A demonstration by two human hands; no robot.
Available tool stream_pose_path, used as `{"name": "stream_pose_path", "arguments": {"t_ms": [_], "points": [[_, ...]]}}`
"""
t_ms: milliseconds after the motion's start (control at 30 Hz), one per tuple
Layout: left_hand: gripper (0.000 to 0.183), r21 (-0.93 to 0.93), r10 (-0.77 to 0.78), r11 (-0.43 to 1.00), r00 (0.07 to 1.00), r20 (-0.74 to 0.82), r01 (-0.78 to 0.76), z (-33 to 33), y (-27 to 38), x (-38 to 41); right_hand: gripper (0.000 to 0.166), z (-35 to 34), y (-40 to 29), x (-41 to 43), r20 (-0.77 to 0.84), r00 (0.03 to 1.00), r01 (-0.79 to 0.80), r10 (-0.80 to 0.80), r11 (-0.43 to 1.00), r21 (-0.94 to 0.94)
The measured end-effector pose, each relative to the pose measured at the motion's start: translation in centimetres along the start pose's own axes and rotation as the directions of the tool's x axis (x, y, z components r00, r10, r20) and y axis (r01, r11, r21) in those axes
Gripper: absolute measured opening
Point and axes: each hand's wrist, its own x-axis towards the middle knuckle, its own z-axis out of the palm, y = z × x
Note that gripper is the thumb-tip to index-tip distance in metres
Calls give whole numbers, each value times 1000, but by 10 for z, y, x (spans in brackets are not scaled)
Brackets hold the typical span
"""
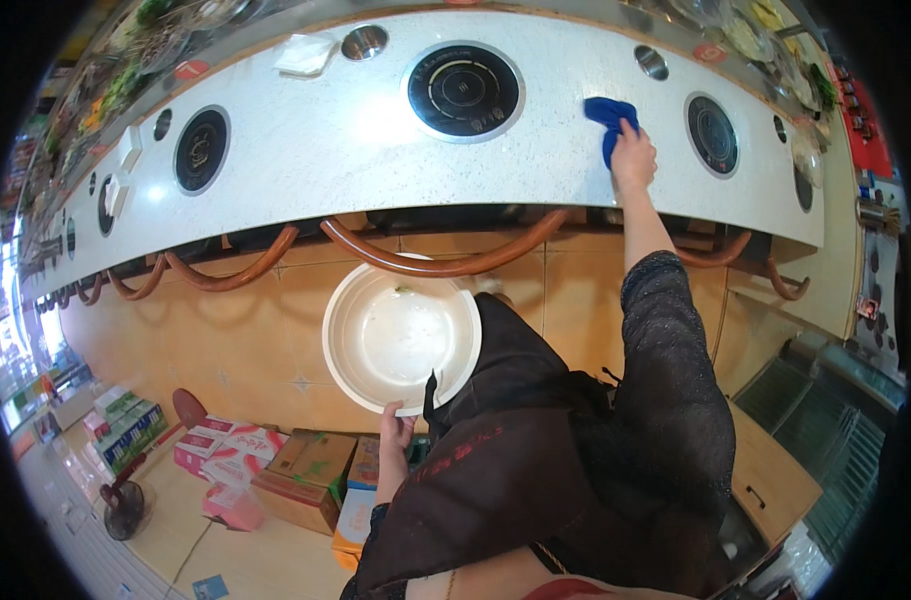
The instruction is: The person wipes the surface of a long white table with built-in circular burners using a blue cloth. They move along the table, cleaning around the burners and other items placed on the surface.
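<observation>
My right hand grips a bunched blue cloth against the white speckled countertop. The cloth lies between a round black induction cooktop in the middle and another cooktop on the right. Down by my apron, my left hand holds the rim of a large white plastic basin. A small green scrap and some wet-looking marks show inside the basin. My left fingers are partly hidden beneath the rim.
Curved brown rails stick out below the counter's front edge, close over the basin. A stack of white napkins and a metal cup sit along the back. Cardboard boxes stand behind me at lower left. A wooden drawer cabinet is at lower right.
</observation>
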Motion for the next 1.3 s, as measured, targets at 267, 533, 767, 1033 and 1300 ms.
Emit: {"name": "stream_pose_path", "arguments": {"t_ms": [267, 533, 767, 1033, 1300], "points": [[33, 249, 195, 944, 975, 106, -216, 49, -55, -16, 39, -9, -145, -73, 430, 660, 505, -616, 788, 352], [35, -101, -28, 995, 998, -60, 22, 118, -118, 4, 38, 76, -154, 96, 85, 661, 713, -746, 659, 241], [31, -209, -45, 978, 983, -180, 6, 192, -170, -25, 36, 64, -37, 165, 0, 800, 594, -600, 791, 150], [30, -299, 8, 953, 987, -163, -57, 197, -205, -19, 27, 22, 61, 207, 286, 920, -59, -268, 626, 777], [42, -487, 54, 862, 981, -185, -140, 209, -251, -32, 26, 15, -184, 151, -18, 581, 388, -814, 257, 885]]}}
